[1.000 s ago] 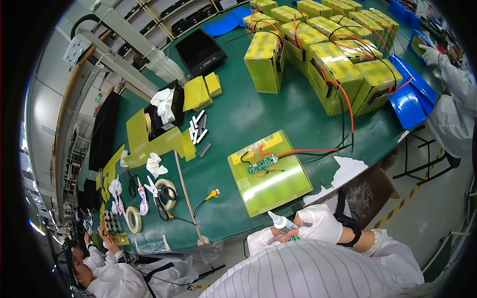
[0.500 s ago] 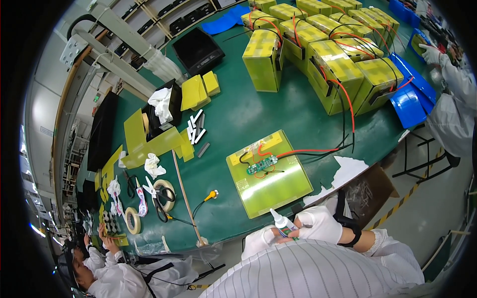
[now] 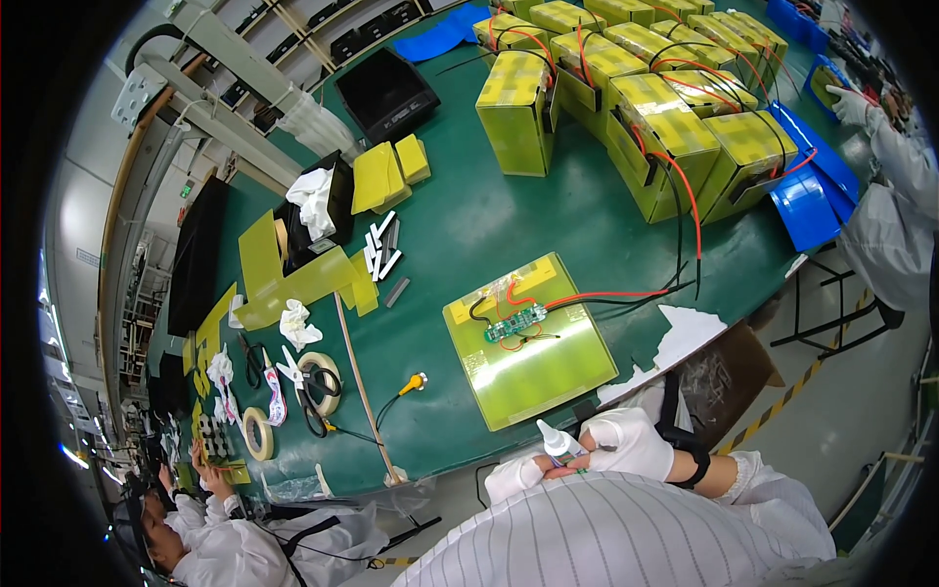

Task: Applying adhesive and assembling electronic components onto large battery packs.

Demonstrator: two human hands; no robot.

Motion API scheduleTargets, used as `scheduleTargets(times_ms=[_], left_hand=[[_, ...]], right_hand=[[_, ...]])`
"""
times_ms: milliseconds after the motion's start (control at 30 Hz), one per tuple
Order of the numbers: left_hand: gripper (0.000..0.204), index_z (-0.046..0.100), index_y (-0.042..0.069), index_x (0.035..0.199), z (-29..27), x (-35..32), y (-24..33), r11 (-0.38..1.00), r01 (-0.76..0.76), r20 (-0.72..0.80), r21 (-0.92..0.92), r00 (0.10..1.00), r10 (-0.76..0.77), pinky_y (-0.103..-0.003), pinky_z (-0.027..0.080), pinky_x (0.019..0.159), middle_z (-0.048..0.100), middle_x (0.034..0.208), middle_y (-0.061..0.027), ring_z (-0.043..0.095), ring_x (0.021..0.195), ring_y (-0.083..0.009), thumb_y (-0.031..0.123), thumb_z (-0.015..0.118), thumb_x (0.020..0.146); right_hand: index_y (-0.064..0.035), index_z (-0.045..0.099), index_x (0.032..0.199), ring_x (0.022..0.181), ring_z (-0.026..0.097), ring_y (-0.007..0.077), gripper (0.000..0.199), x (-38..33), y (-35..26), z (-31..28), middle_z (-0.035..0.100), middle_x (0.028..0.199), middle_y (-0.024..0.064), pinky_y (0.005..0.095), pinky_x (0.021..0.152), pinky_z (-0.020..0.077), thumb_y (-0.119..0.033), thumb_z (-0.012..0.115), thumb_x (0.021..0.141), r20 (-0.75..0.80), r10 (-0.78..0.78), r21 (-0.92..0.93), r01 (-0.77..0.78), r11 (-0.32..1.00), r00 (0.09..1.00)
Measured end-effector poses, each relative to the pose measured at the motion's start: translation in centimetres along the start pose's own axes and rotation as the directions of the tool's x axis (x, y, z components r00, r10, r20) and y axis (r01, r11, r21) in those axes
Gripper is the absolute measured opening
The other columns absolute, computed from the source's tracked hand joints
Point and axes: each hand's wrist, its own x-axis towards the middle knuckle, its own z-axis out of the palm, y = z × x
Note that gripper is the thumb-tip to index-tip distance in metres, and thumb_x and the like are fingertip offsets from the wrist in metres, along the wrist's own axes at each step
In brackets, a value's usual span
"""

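Since the earlier frame the white bottle (image 3: 564, 445) has dipped slightly toward the torso, showing less of its body above the fingers. The gloved right hand (image 3: 626, 440) curls round its side, bare fingertips pinching it, wrist bent inward and forearm coming in from the right. The gloved left hand (image 3: 515, 476) meets it from the other side, low against the striped garment (image 3: 587, 533); how firmly its fingers press, I cannot tell. The nozzle tilts up and leftward. Just beyond the hands, a flat yellow-green pack (image 3: 533, 377) lies on the green table (image 3: 430, 342), bearing a wired circuit board (image 3: 515, 322).
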Motion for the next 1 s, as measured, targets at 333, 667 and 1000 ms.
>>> scheduleTargets(times_ms=[333, 667, 1000], left_hand=[[0.011, 0.068, -0.003, 0.093, -0.1, -1.3, -2.8, 0.984, 0.172, 0.03, -0.038, 0.985, -0.171, -0.025, 0.051, 0.065, 0.069, 0.083, -0.009, 0.064, 0.073, -0.015, -0.001, 0.067, 0.082], [0.012, 0.068, -0.002, 0.093, 4.9, 9.3, -3.0, 0.975, -0.123, 0.097, -0.184, 0.985, 0.143, -0.026, 0.05, 0.064, 0.069, 0.082, -0.0087, 0.064, 0.071, -0.0146, -0.001, 0.069, 0.081], [0.014, 0.069, -0.001, 0.093, 10.3, 17.8, 1.6, 0.839, -0.411, 0.162, -0.356, 0.857, 0.488, -0.026, 0.05, 0.062, 0.069, 0.08, -0.0083, 0.064, 0.069, -0.0141, -0.001, 0.071, 0.079]], right_hand=[[-0.0052, 0.056, 0.069, 0.056, 0.055, 0.0285, 0.025, 0.5, 0.7, -0.2, 0.055, 0.062, 0.01, 0.0357, 0.052, 0.0417, -0.011, 0.08, 0.068, 0.023, -0.01, 0.006, 0.01, 1.0, 1.0], [-0.0049, 0.066, 0.079, 0.06, 0.058, 0.0248, 0.008, -0.4, 1.4, 0.3, 0.057, 0.067, 0.0117, 0.0337, 0.056, 0.0448, -0.013, 0.069, 0.078, -0.009, 0.092, 0.127, -0.09, 0.988, 0.996], [-0.0064, 0.06, 0.089, 0.073, 0.053, 0.0231, 0.024, -0.5, 15.3, 4.9, 0.057, 0.08, 0.0106, 0.0378, 0.064, 0.0403, -0.023, 0.069, 0.075, 0.044, 0.403, 0.017, -0.404, 0.915, 0.914]])
